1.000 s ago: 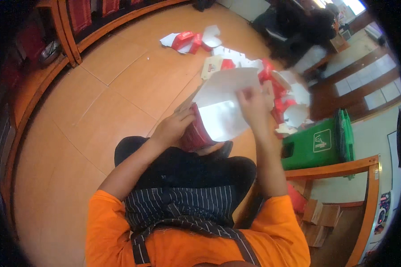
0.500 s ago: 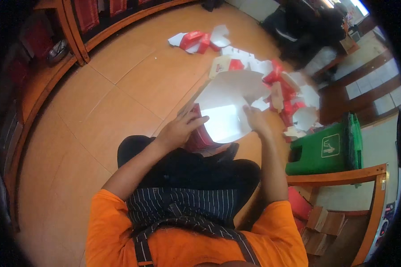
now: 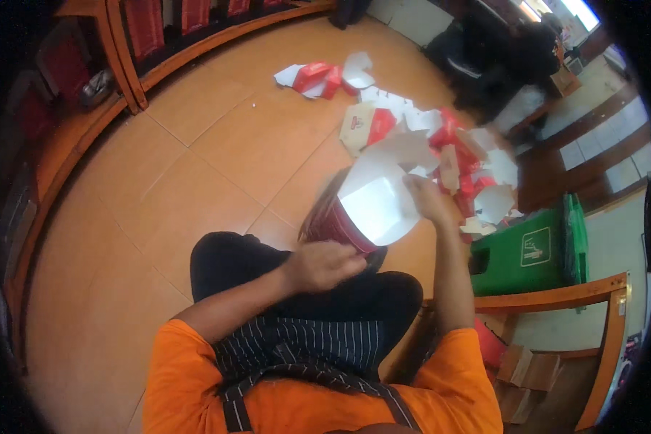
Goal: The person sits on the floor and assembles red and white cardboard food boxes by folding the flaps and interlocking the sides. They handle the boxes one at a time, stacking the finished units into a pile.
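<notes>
A red paper food carton (image 3: 343,230) with a white inside stands opened out above my crossed legs, its mouth tilted up toward me and a tall white flap (image 3: 394,155) rising at its far side. My left hand (image 3: 325,265) is curled against the carton's near lower side; its fingers are slightly blurred and partly hidden. At the right rim, my right hand (image 3: 428,199) grips the carton's wall with thumb and fingers. Just beyond the carton, a loose pile of red and white folded cartons (image 3: 448,160) spreads over the tiled floor.
Right of me stands a green bin (image 3: 517,249), behind a wooden shelf frame (image 3: 550,294) holding brown cardboard pieces (image 3: 528,369). A low wooden shelf unit (image 3: 188,64) runs along the far left. Dark bags or clothing (image 3: 470,54) lie at the far right.
My left hand has moved from the carton's left rim down to its near lower side. The carton has turned and tilted, showing more of its red outer wall. My right hand still grips the right side.
</notes>
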### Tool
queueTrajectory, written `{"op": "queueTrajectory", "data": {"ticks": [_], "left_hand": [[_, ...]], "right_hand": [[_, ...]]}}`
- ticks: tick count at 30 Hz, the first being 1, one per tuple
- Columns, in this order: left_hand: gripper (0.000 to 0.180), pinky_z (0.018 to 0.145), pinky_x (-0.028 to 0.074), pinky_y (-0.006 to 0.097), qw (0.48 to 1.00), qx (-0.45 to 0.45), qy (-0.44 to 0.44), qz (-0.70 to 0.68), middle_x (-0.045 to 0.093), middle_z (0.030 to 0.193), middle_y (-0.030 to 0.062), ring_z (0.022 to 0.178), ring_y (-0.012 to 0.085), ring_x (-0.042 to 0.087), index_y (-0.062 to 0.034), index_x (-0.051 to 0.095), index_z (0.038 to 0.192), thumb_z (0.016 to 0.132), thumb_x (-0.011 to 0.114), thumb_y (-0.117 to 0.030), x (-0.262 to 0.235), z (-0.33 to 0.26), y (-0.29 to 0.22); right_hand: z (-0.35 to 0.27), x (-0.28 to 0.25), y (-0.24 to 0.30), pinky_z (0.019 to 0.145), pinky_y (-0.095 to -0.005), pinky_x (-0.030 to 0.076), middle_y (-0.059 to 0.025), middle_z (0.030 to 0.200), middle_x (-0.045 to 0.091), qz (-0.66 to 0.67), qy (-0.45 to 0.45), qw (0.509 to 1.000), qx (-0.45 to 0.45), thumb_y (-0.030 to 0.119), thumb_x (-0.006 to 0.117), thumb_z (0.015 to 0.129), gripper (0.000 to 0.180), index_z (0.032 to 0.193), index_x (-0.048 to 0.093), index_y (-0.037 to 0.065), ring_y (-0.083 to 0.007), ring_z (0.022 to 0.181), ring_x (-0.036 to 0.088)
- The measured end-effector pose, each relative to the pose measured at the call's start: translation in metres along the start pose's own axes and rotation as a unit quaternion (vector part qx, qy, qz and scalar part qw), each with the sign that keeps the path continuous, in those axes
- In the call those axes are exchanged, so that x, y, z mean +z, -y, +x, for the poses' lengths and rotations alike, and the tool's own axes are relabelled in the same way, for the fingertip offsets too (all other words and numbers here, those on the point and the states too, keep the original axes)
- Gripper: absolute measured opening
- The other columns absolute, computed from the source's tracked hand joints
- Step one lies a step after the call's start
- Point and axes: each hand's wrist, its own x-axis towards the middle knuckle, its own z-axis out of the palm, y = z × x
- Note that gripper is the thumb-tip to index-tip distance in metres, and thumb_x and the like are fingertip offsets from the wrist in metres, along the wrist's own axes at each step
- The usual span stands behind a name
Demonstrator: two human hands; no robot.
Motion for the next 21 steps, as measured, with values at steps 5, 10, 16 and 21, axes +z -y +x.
{"op": "queueTrajectory", "data": {"ticks": [5,10,16,21], "left_hand": [[0.024,0.089,0.045,0.042,0.991,0.027,-0.048,0.12,0.061,0.102,0.0132,0.094,0.0277,0.059,-0.0098,0.062,0.108,0.088,0.053,-0.02,0.03,0.06,-0.033],[0.034,0.092,0.041,0.044,0.98,-0.05,0.142,0.133,0.06,0.096,0.0133,0.093,0.0271,0.056,0.0046,0.062,0.105,0.082,0.054,-0.019,0.044,0.087,-0.044],[0.035,0.093,0.043,0.044,0.991,-0.038,0.06,0.116,0.061,0.1,0.0154,0.097,0.0299,0.057,0.0039,0.063,0.102,0.08,0.056,-0.021,0.047,0.067,-0.039],[0.036,0.093,0.045,0.045,0.996,-0.073,0.033,0.045,0.063,0.105,0.0163,0.102,0.0303,0.058,0.0012,0.064,0.105,0.079,0.056,-0.023,0.061,0.056,-0.04]], "right_hand": [[0.001,-0.017,0.005,0.076,-0.0322,0.048,-0.013,0.084,0.066,-0.04,-0.019,0.994,-0.098,0.02,0.05,0.099,0.028,0.098,0.063,-0.005,-0.0214,0.078,0.059],[-0.019,-0.063,0.068,0.082,-0.0324,0.049,-0.0106,0.108,0.06,0.072,-0.144,0.986,-0.048,-0.001,0.048,0.092,0.025,0.116,0.054,0.0,-0.0186,0.094,0.058],[-0.03,-0.093,0.194,0.1,-0.0434,0.042,-0.019,0.134,0.051,-0.36,-0.017,0.891,-0.278,-0.008,0.051,0.076,0.05,0.123,0.059,0.008,-0.0358,0.121,0.05],[-0.025,-0.092,0.207,0.103,-0.0464,0.04,-0.0154,0.133,0.054,-0.397,0.04,0.886,-0.238,-0.007,0.053,0.072,0.039,0.104,0.069,0.01,-0.0369,0.124,0.049]]}}
